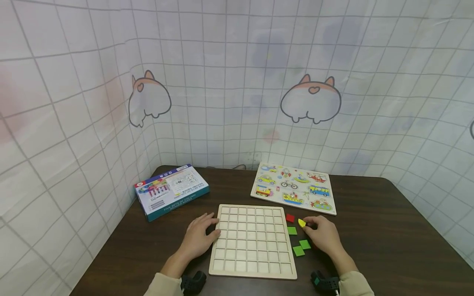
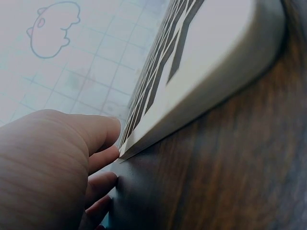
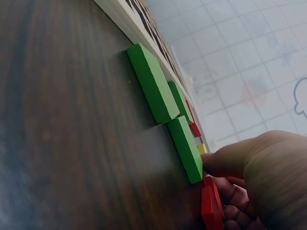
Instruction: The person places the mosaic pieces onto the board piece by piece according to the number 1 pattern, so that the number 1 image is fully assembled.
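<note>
A pale wooden grid board lies flat in front of the person. My left hand rests at its left edge, thumb and fingertips beside the rim, fingers loosely extended. To the right of the board, my right hand pinches a yellow tile between thumb and finger. Near it lie a red tile and green tiles. In the right wrist view, more red pieces sit by the curled fingers; whether they touch the hand I cannot tell.
A flat puzzle box lies at the back left of the dark table. At the back right is a picture board with vehicles on it. A white checked curtain hangs behind the table.
</note>
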A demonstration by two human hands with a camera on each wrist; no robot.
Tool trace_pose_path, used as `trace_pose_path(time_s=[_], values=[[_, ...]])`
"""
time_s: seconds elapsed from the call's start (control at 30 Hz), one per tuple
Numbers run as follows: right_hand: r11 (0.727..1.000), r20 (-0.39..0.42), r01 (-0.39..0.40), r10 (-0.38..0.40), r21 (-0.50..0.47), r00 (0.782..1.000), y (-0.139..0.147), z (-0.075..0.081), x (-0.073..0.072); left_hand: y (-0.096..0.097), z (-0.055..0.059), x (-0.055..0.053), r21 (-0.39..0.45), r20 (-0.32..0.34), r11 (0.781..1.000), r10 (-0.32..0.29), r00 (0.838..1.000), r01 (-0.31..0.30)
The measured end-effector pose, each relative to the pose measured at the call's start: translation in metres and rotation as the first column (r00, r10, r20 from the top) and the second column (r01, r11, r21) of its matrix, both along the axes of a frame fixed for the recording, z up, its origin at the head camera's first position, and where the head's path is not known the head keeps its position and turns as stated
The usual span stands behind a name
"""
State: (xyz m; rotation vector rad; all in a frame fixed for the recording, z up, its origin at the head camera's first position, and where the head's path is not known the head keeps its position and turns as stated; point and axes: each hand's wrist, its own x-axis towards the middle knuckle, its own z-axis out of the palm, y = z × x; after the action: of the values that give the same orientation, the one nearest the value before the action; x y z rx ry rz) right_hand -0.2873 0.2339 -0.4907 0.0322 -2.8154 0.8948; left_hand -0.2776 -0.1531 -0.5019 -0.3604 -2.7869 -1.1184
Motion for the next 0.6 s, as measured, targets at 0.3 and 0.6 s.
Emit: trace_pose_path(time_s=[0.3, 0.6], values=[[1.000, -0.011, 0.009, -0.009, 0.001, 1.000, -0.0013, -0.0016, 0.0001, -0.0005, 0.0005, 0.0000, -0.006, -0.002, 1.000, -0.004, 1.000, 0.004], [0.998, -0.043, -0.053, 0.054, 0.019, 0.998, -0.0006, -0.0029, 0.0007, 0.0002, 0.0014, 0.0013, -0.008, -0.007, 1.000, -0.002, 1.000, 0.002]])
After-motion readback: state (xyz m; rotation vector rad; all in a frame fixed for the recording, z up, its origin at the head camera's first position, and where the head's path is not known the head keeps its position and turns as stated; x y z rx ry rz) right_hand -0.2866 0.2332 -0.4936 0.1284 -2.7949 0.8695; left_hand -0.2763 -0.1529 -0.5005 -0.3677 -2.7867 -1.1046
